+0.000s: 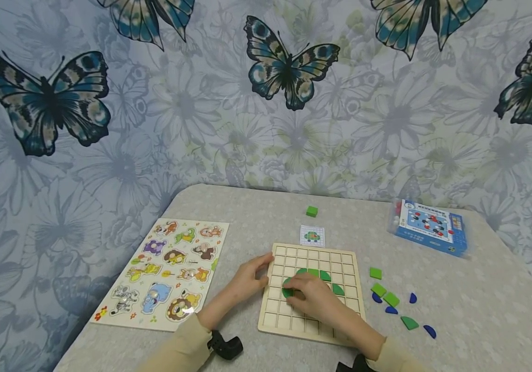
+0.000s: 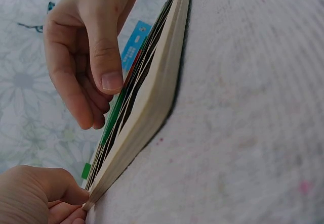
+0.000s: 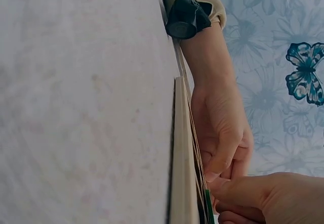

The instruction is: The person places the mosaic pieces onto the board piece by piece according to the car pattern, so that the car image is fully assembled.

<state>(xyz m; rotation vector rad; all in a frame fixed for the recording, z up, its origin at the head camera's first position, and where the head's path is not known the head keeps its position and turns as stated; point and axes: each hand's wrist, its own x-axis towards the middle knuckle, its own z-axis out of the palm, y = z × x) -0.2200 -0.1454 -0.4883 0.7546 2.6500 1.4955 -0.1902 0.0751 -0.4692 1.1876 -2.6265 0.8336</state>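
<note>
A light wooden grid board point(image 1: 312, 328) lies in front of me, with several green pieces point(image 1: 325, 276) set in its squares. My left hand point(image 1: 247, 281) pinches the board's left edge between thumb and fingers; this hand point(image 2: 38, 191) also shows low in the left wrist view. Over the middle-left of the board reaches my right hand point(image 1: 314, 299), its bent fingertips touching a rounded green piece point(image 1: 287, 292). A gap shows between its thumb point(image 2: 109, 72) and fingers in the left wrist view. The right palm hides part of the grid.
Behind the board are a small pattern card point(image 1: 312, 236) and green blocks point(image 1: 312, 211). Loose green squares point(image 1: 375, 273), a green quarter piece point(image 1: 409, 323) and blue half-rounds point(image 1: 429, 331) lie to the right. A blue box point(image 1: 431, 227) stands back right, an animal puzzle board point(image 1: 161, 274) left.
</note>
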